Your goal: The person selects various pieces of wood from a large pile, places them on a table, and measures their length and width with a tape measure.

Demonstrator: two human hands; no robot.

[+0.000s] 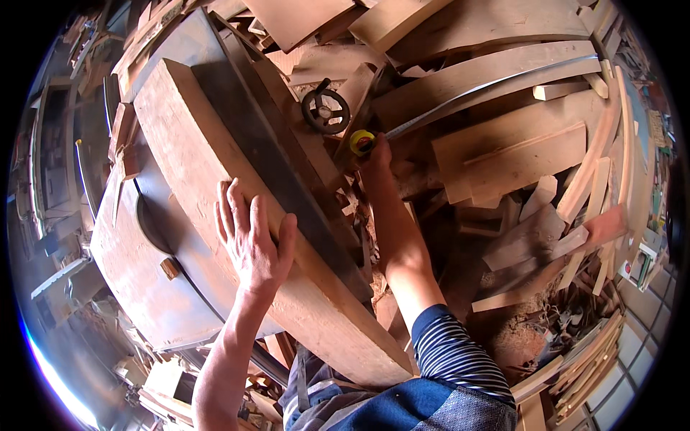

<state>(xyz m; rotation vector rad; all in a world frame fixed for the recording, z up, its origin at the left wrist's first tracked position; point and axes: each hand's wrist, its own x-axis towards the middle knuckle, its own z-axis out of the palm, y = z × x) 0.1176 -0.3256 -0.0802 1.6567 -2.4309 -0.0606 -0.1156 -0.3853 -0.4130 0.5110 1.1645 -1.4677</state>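
My left hand [251, 237] lies flat, fingers spread, on a thick wooden beam [316, 305] that slants across a metal machine table [154, 294]. Farther out to the right, my right hand [375, 159] is closed round a yellow tape measure [361, 142]. Its metal blade [460, 97] is pulled out and runs to the far right along a long wooden board [496, 75]. The fingers of the right hand are partly hidden behind the hand and the tape case.
A black handwheel [325, 109] stands just left of the tape measure. Along the beam's right side runs a dark metal fence [280, 165]. Loose planks [517, 161] and offcuts [528, 237] are piled on the right, with shavings and sawdust [521, 341] below.
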